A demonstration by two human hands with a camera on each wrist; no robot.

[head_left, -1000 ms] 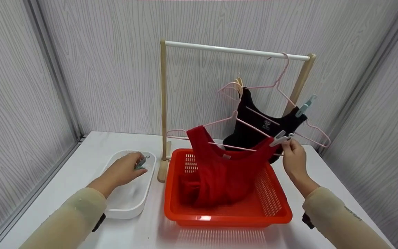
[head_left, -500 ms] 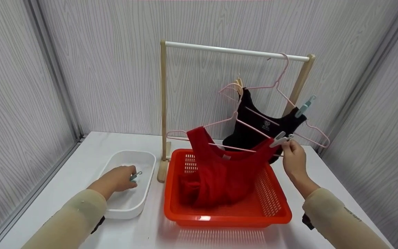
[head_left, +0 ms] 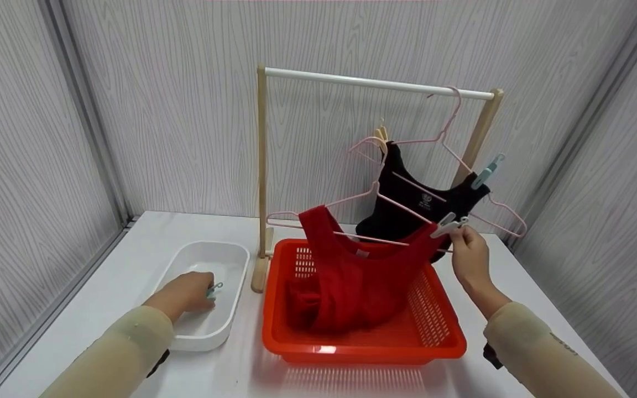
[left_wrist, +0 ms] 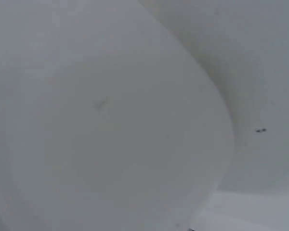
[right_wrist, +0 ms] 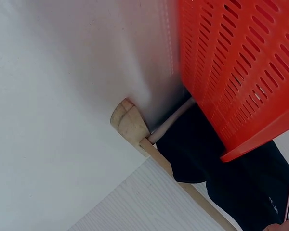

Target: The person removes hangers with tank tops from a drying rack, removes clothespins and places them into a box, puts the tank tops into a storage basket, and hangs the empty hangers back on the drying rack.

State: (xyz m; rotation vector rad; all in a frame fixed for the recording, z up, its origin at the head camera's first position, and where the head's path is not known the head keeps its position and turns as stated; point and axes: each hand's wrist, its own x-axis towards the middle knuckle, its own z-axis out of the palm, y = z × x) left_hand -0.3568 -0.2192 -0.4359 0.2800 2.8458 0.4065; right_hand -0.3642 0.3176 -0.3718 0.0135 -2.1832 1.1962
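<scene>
My left hand point(head_left: 186, 293) is down inside the white tray point(head_left: 197, 342), a teal clothespin point(head_left: 213, 288) between its fingers. The left wrist view shows mostly the tray's bare floor and curved wall. At the right, my right hand point(head_left: 470, 257) pinches the right end of a pink hanger point(head_left: 346, 197), right beside a white clothespin point(head_left: 444, 228). This clothespin grips one strap of a red tank top point(head_left: 357, 287), which hangs on that hanger with its lower part in the red basket point(head_left: 363, 351). The hanger's end is hidden by the fingers.
Behind, a black tank top point(head_left: 407, 199) hangs by another pink hanger point(head_left: 451, 124) from the rack's white bar point(head_left: 351, 80). A teal clothespin point(head_left: 485, 172) and a yellow one point(head_left: 380, 134) clip its straps. The rack's wooden foot point(head_left: 259, 275) stands between tray and basket.
My left hand has moved down and slightly left inside the tray, still with the teal clothespin. The right hand and the red tank top have barely moved.
</scene>
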